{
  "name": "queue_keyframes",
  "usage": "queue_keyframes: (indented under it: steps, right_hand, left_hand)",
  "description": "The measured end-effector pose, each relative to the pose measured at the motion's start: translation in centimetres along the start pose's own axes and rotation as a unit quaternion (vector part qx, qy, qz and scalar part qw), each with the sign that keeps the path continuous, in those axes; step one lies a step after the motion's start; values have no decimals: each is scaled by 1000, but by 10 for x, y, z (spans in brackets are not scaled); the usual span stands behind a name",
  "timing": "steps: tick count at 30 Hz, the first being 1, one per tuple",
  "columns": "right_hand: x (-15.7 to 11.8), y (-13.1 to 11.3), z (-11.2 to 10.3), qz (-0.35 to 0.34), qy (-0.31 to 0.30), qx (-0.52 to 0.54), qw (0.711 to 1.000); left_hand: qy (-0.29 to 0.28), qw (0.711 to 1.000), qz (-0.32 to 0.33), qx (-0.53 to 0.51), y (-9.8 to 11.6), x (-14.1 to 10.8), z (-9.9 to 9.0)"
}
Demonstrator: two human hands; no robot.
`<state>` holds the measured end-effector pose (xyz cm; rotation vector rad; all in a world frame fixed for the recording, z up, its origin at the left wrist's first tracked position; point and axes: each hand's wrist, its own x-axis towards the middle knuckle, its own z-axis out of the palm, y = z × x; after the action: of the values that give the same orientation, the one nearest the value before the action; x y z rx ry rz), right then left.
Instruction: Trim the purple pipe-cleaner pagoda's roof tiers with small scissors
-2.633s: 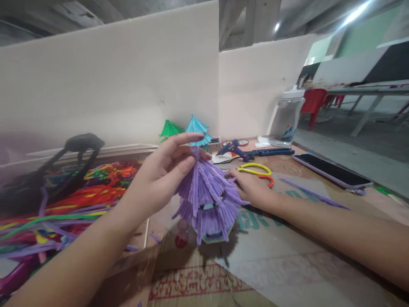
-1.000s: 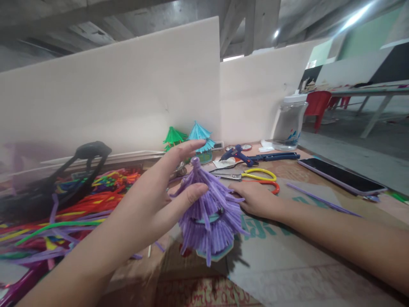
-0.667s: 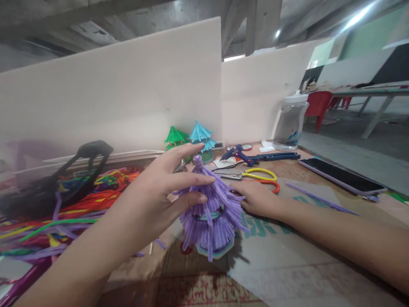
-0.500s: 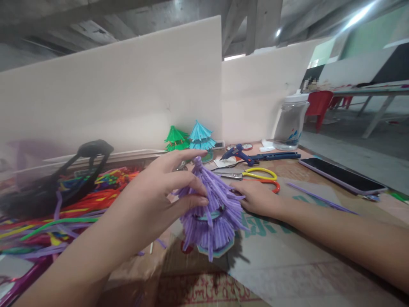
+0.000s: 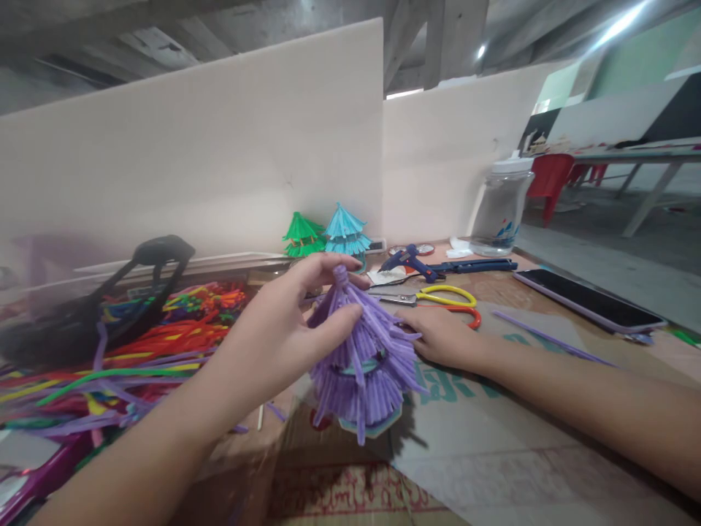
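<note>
A purple pipe-cleaner tree [image 5: 364,365] stands upright on a light blue base over the cardboard. My left hand [image 5: 307,307] is around its upper part, thumb on the near side and fingers passing behind the top. My right hand [image 5: 438,332] is low at the tree's right side, close to the scissors; its fingertips are partly hidden behind the purple strands, and what they hold, if anything, is hidden. Scissors with yellow and orange handles [image 5: 446,295] lie just beyond it. A loose purple strip [image 5: 548,336] lies right of my right hand.
Green [image 5: 302,235] and blue [image 5: 347,232] trees stand by the white partition. Behind the scissors lie a glue gun [image 5: 408,263] and dark blue tool [image 5: 476,267]. A phone [image 5: 588,299] and bottle [image 5: 501,208] are right; colourful strips [image 5: 158,336] and a black object [image 5: 158,256], left.
My left hand's fingers have shifted from pinching the tree's side to reaching around behind its top, with the thumb higher. My right hand and the tree are nearly unchanged.
</note>
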<state>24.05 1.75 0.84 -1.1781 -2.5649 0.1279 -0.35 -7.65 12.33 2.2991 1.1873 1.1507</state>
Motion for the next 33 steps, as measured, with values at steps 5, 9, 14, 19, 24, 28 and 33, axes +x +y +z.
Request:
queue_keyframes:
  steps: [5,9,14,19,24,28,33]
  right_hand:
    - [1,1,1,0,4,-5,1000]
    - [1,0,1,-5,8,-1,1000]
    - [1,3,2,-16,25,34,999]
    - [2,10,-1,-12,87,77,993]
    - [5,9,-26,4,152,88,984]
    - [-2,-8,-58,3,196,77,978]
    - [-24,-35,-87,-43,227,39,972]
  left_hand:
    - [2,998,-29,-60,-1,4,-2]
    - [-8,998,-28,-63,-1,4,-5]
    - [-33,997,-7,-68,-2,1,-5]
    - [-41,995,-13,-86,-3,2,-6]
    - [-75,989,-9,-125,-6,3,-8]
    - [-75,987,-9,-143,-8,4,-9]
    - [-53,984,-10,-169,-4,7,-11]
